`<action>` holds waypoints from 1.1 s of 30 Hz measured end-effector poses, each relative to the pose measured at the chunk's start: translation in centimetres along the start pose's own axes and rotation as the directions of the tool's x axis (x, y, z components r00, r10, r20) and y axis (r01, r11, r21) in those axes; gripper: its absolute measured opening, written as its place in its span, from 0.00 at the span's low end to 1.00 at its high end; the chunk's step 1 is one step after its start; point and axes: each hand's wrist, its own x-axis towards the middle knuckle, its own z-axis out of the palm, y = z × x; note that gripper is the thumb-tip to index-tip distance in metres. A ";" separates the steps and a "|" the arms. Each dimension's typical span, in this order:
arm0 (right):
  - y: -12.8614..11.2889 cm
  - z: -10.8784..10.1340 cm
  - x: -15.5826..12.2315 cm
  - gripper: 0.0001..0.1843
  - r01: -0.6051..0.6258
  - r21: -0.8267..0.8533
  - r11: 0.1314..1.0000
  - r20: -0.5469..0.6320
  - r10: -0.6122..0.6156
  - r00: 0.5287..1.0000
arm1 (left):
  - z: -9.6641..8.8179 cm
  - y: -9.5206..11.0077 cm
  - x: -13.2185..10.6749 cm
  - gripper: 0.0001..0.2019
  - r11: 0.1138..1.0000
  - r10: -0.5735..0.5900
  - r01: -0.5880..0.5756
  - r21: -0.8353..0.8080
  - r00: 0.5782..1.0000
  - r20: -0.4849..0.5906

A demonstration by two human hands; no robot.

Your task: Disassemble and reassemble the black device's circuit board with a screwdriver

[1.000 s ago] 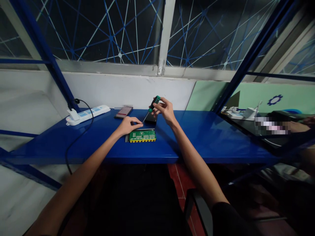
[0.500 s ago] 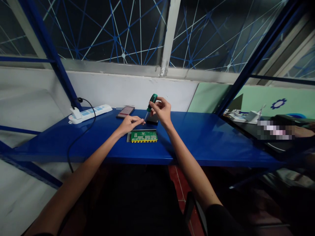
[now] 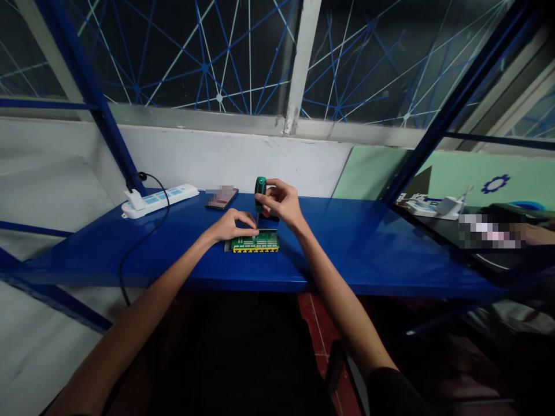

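My right hand [image 3: 281, 202] is closed round the green handle of a screwdriver [image 3: 260, 188], which stands almost upright with its shaft pointing down. Below it lies a green circuit board [image 3: 262, 241] with a row of yellow ports along its near edge, on a grey metal piece. The fingertips of my left hand [image 3: 232, 225] are pinched together at the lower end of the shaft, over the far part of the board. Whatever lies between them is too small to make out. A black object [image 3: 271, 218] is partly hidden behind my right hand.
On the blue table [image 3: 347, 242], a phone [image 3: 223, 198] lies at the back. A white power strip [image 3: 162, 199] with a black cable [image 3: 162, 219] sits on the left. White devices [image 3: 442, 207] rest on a black surface at right, where another person's hand [image 3: 540, 234] shows.
Both hands have come down and nearer, bringing the screwdriver from behind the circuit board to over it. The screwdriver went from tilted to nearly upright.
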 end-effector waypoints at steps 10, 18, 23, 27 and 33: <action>0.2 -0.2 -0.5 0.23 -0.031 -0.080 0.996 0.063 0.036 0.997 | 0.2 0.1 0.0 0.11 0.998 0.006 -0.009 0.060 0.998 0.055; 0.3 -0.2 -0.6 0.24 -0.043 -0.095 0.995 0.076 0.050 0.996 | 0.1 0.3 0.0 0.11 0.999 0.010 -0.013 0.036 0.998 0.069; 0.1 -0.1 -0.6 0.24 -0.030 -0.100 0.995 0.093 0.040 0.995 | 0.1 0.1 0.0 0.10 0.999 0.000 -0.003 0.035 0.997 0.081; 0.1 0.0 -0.6 0.23 -0.021 -0.107 0.994 0.096 0.032 0.995 | 0.0 -0.2 0.0 0.10 1.000 0.006 -0.009 0.025 0.995 0.101; 0.0 -0.1 -0.7 0.22 0.013 -0.200 0.980 0.103 0.008 0.995 | 0.1 -0.5 0.0 0.09 1.000 0.000 -0.001 0.013 0.992 0.125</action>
